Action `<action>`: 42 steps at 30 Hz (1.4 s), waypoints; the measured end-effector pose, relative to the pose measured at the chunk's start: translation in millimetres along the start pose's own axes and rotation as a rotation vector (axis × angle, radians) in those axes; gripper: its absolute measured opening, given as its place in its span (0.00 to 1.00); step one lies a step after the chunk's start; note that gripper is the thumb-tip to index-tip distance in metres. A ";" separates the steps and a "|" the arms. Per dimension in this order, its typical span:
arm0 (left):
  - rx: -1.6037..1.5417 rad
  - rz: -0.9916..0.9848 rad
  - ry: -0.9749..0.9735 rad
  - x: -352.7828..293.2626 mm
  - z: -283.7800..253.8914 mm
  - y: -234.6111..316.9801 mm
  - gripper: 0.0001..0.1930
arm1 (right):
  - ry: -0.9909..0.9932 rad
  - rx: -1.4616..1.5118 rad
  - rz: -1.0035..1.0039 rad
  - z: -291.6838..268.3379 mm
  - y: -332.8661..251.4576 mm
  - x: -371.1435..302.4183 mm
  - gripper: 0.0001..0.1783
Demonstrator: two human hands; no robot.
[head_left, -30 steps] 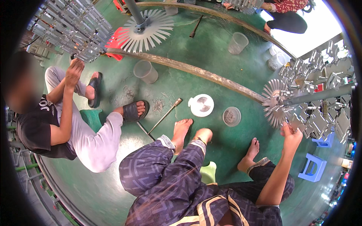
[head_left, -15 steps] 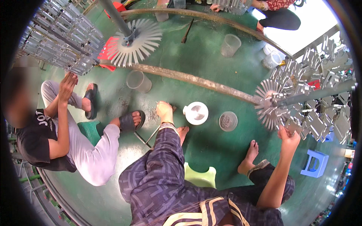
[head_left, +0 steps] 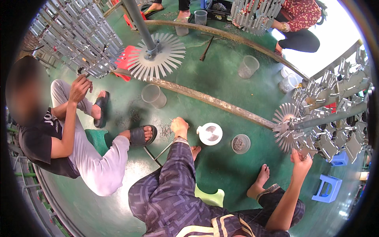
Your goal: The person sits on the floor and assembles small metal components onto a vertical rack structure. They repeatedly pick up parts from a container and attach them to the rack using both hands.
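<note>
My right hand (head_left: 301,160) is raised at the low edge of the right rack, fingers pinched just under a hanging metal plate (head_left: 306,148); what lies between the fingertips is too small to make out. Beside the hand, a slotted metal disc (head_left: 285,128) sits on the rack's bar (head_left: 335,115). My left hand (head_left: 180,126) is low over the floor, its fingers curled together, next to scattered small metal pieces (head_left: 166,131). Right of it stand a white container (head_left: 201,129) and a clear cup of small metal bits (head_left: 241,144).
On the left, a person's hand (head_left: 80,87) reaches to another rack of metal strips (head_left: 77,39). A rusty floor rail (head_left: 205,94) crosses ahead. Further off are clear buckets (head_left: 154,96) and a person in a red top (head_left: 306,15). Blue stools (head_left: 327,189) stand right.
The view has shifted, so most things sit lower in it. My right hand stays at the rack's low edge; my left hand remains curled near the floor pieces.
</note>
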State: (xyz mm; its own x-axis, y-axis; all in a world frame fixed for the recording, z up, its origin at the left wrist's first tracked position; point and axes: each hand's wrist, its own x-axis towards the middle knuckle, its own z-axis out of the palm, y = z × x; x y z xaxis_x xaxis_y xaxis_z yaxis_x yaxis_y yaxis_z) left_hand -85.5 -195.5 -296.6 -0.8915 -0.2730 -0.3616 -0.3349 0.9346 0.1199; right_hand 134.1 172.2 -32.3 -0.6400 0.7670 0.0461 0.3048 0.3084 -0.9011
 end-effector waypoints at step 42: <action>-1.871 0.757 -0.671 -295.6 -69.3 219.0 0.01 | -0.148 0.152 0.149 -11.4 -9.6 -8.1 0.08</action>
State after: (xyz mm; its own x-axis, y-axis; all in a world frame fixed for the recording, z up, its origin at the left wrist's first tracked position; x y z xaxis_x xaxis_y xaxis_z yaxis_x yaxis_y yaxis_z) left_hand 83.5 74.1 -99.4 -0.8908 0.4522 0.0448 -0.2632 -0.5937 0.7604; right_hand 144.4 169.5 -19.2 -0.6957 0.7036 -0.1452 0.3008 0.1017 -0.9483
